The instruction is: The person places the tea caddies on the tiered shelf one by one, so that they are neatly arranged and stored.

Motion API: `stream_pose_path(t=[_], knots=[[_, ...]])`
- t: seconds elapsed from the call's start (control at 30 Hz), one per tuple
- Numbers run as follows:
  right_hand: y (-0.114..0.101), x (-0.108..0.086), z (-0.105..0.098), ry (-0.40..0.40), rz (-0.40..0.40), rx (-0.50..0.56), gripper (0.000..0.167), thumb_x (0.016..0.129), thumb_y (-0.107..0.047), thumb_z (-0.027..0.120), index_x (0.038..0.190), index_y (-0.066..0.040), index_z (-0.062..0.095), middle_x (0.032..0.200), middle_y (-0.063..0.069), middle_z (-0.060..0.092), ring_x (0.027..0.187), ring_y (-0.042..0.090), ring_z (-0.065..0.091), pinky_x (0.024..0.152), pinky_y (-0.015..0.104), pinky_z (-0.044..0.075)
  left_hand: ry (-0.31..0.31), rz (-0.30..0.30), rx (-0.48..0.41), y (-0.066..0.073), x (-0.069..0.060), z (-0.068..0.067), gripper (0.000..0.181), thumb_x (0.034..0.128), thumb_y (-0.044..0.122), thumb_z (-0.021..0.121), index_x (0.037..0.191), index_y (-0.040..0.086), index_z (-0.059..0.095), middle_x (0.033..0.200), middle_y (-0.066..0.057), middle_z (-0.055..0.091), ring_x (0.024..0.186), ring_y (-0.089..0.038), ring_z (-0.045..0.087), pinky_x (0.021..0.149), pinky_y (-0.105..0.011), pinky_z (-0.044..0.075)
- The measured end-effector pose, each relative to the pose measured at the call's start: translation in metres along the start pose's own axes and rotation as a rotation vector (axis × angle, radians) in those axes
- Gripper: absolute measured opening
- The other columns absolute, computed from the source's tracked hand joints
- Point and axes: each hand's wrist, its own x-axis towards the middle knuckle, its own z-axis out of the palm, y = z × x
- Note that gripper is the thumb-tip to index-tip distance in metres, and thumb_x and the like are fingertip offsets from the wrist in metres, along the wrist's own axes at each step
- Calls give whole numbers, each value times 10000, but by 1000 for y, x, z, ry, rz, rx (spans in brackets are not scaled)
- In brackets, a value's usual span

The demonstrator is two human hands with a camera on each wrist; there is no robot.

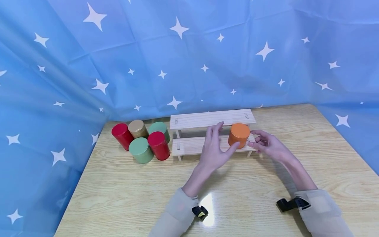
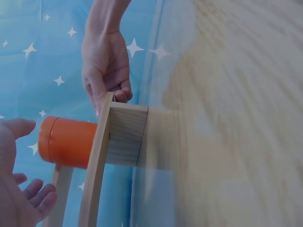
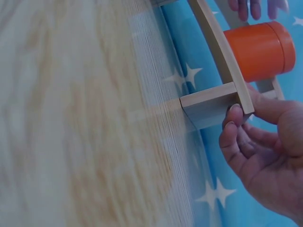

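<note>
An orange can (image 1: pixel 239 135) (image 2: pixel 71 142) (image 3: pixel 258 52) stands upright near the right end of the lower wooden shelf (image 1: pixel 192 146) (image 2: pixel 97 165) (image 3: pixel 226 52). Just left of the can, my left hand (image 1: pixel 214 154) (image 2: pixel 19 182) is raised over that shelf with fingers spread and thumb out; the left wrist view shows a gap between hand and can. My right hand (image 1: pixel 270 147) (image 2: pixel 106 64) (image 3: pixel 270 153) pinches the shelf's right end between thumb and curled fingers, beside the can.
Behind rises a higher wooden shelf (image 1: pixel 211 118). Left of both stand a red can (image 1: pixel 121 135), a second red can (image 1: pixel 159 146), a gold can (image 1: pixel 138 129), a green can (image 1: pixel 141 151) and another green can (image 1: pixel 160 129). A blue star-patterned cloth (image 1: pixel 192 65) hangs behind the table (image 1: pixel 124 197).
</note>
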Motion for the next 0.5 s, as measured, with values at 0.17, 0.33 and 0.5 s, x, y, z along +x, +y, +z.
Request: stream_pose_path(t=[0.17,0.33,0.5], knots=[[0,0,0,0,-20,14,653,1008,-252,647,1503,38,333,995,165,570,806,234,638,693,329,569,8,37,-24,-3,-3,-12,718,893,346,766,1468,82,427,1322,-99,493,1208,-214,522,903,-319,516],[0,0,0,6,-32,24,625,1007,-232,648,1484,43,353,972,167,554,797,222,639,684,327,572,11,72,-38,-7,-5,-25,610,906,269,755,1407,40,493,1307,-94,516,1222,-217,527,1030,-341,463],[0,0,0,9,-30,9,626,1009,-246,645,1484,42,356,968,166,569,782,235,638,625,323,540,13,96,-48,-12,-8,-38,532,921,231,728,1367,23,527,1287,-103,545,1209,-240,540,1066,-351,437]])
